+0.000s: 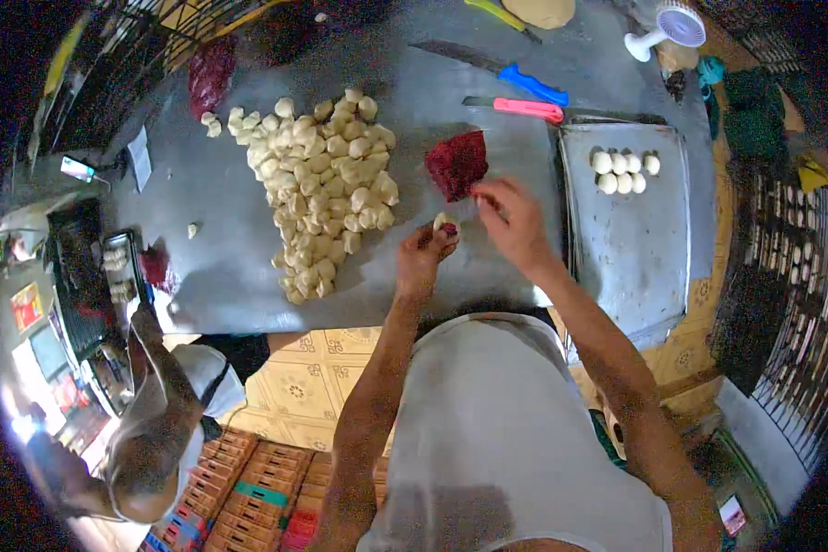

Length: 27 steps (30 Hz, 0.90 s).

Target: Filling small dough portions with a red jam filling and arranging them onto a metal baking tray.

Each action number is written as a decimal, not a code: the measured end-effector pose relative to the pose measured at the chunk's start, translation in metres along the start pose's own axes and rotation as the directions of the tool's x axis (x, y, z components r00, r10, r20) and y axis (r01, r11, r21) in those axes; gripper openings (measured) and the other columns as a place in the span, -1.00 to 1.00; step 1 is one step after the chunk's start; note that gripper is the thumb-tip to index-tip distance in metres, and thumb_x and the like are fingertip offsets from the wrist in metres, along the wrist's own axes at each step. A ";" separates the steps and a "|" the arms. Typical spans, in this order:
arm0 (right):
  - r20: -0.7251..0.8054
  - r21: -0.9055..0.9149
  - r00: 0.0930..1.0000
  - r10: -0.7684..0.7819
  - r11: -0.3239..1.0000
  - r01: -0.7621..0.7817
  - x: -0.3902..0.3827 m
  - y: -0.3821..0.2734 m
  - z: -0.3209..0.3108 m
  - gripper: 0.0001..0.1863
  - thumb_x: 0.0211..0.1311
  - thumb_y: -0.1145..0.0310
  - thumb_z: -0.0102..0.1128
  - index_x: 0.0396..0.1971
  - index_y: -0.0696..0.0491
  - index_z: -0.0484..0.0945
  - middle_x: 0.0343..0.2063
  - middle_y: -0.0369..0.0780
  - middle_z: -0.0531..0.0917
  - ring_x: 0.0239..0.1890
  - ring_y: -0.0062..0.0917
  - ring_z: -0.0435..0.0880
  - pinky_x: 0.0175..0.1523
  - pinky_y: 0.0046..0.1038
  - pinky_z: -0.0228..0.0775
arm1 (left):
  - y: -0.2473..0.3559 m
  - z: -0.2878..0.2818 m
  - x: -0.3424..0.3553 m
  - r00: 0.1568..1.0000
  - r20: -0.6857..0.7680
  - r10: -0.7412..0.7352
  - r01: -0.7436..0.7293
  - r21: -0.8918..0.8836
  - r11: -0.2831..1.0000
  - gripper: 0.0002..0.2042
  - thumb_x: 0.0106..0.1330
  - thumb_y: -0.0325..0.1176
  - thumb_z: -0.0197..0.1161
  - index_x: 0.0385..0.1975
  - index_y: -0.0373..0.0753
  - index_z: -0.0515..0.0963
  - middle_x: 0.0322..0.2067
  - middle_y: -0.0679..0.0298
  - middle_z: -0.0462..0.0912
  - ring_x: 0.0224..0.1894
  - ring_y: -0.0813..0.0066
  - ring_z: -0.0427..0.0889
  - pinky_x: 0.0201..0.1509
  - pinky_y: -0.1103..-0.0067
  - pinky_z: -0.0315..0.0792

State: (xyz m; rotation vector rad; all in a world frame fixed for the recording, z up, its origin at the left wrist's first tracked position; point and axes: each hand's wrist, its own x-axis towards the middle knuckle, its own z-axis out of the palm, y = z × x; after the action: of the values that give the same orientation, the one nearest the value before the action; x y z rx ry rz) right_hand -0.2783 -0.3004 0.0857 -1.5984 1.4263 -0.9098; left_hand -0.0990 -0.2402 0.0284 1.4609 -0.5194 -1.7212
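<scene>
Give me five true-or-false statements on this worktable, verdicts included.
1. The dough pile lies right of the dark red mound. False: the dough pile is left of the dark red mound.
2. The left hand holds a small dough piece. True.
3. The blue-handled knife lies farther away than the pink-handled cutter. True.
4. White balls fill the whole tray. False: the white balls occupy only its far part, leaving the tray mostly bare.
5. The right hand is beside the mound. True.
</scene>
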 end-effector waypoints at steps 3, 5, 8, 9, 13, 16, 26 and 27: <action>-0.121 0.004 0.991 -0.058 0.998 0.059 0.031 0.000 0.003 -0.80 0.20 0.52 0.32 -0.16 0.17 0.65 -0.23 -0.11 0.65 -0.28 -0.32 0.68 -0.16 -0.42 0.53 | 0.000 0.004 -0.004 1.000 0.024 -0.010 0.011 -0.049 0.999 -0.60 0.44 -0.27 0.26 0.11 -0.46 0.51 -0.04 0.09 0.66 -0.06 0.33 0.69 0.13 0.47 0.58; -0.103 -0.247 0.941 -0.321 0.925 0.289 0.048 0.029 0.014 -0.77 0.23 0.48 0.31 -0.12 0.14 0.66 -0.20 -0.13 0.62 -0.29 -0.40 0.65 -0.16 -0.46 0.51 | 0.001 0.006 -0.005 0.998 0.049 -0.032 0.036 -0.097 0.995 -0.59 0.43 -0.26 0.26 0.11 -0.46 0.50 -0.01 0.08 0.65 -0.05 0.32 0.69 0.14 0.47 0.58; -0.199 -0.368 0.895 -0.400 0.877 0.310 0.050 0.039 0.018 -0.73 0.25 0.42 0.30 -0.06 0.12 0.65 -0.21 -0.16 0.59 -0.28 -0.42 0.63 -0.16 -0.45 0.50 | 0.012 0.008 -0.009 0.993 0.118 -0.013 0.023 -0.080 0.997 -0.58 0.43 -0.24 0.27 0.13 -0.44 0.49 0.03 0.07 0.63 -0.04 0.31 0.68 0.14 0.47 0.58; -0.204 -0.373 0.893 -0.401 0.875 0.308 0.046 0.039 0.015 -0.73 0.25 0.42 0.30 -0.06 0.12 0.65 -0.21 -0.16 0.59 -0.28 -0.42 0.63 -0.16 -0.45 0.50 | 0.017 0.010 -0.010 0.992 0.119 -0.048 0.059 -0.088 0.994 -0.59 0.42 -0.24 0.28 0.11 -0.42 0.51 -0.01 0.09 0.65 -0.05 0.31 0.69 0.13 0.47 0.58; -0.123 -0.263 0.992 -0.033 0.965 0.000 -0.012 0.030 0.011 -0.68 0.33 0.38 0.22 0.05 0.10 0.60 -0.27 -0.17 0.59 -0.26 -0.45 0.63 -0.15 -0.51 0.47 | 0.007 -0.009 -0.002 0.979 0.193 -0.070 0.072 -0.006 0.997 -0.65 0.40 -0.28 0.30 0.05 -0.38 0.57 -0.12 0.15 0.70 -0.07 0.33 0.69 0.08 0.43 0.60; 0.301 0.338 0.926 0.228 0.882 -0.327 -0.050 0.044 0.028 -0.67 0.28 0.46 0.24 0.05 0.12 0.60 -0.27 -0.17 0.64 -0.24 -0.52 0.64 -0.14 -0.52 0.48 | 0.006 -0.015 0.005 0.965 0.211 -0.155 0.142 0.076 0.987 -0.68 0.37 -0.33 0.31 0.03 -0.39 0.59 -0.15 0.17 0.71 -0.11 0.37 0.70 0.04 0.43 0.60; 0.083 -0.013 0.946 0.313 0.950 -0.313 -0.064 0.010 0.029 -0.58 0.02 0.46 0.40 -0.04 0.08 0.65 -0.27 -0.03 0.69 -0.21 -0.18 0.70 -0.07 -0.28 0.55 | 0.007 -0.024 0.005 0.931 0.357 -0.077 -0.039 0.308 0.951 -0.67 0.39 -0.37 0.25 0.10 -0.35 0.58 -0.22 0.28 0.72 -0.26 0.58 0.62 -0.12 0.60 0.51; 0.153 -0.073 0.927 0.344 0.939 -0.336 -0.062 0.004 0.026 -0.59 0.00 0.46 0.41 -0.05 0.07 0.66 -0.25 -0.03 0.68 -0.20 -0.16 0.70 -0.07 -0.28 0.54 | 0.005 -0.026 0.004 0.939 0.341 -0.034 -0.087 0.332 0.939 -0.66 0.39 -0.37 0.26 0.11 -0.34 0.58 -0.23 0.29 0.72 -0.25 0.59 0.61 -0.12 0.60 0.50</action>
State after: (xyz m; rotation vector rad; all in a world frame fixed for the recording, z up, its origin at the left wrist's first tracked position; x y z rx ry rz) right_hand -0.2636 -0.2364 0.0711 -1.3646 1.5530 -0.5339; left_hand -0.0732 -0.2418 0.0231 1.3769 -1.0683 -1.9453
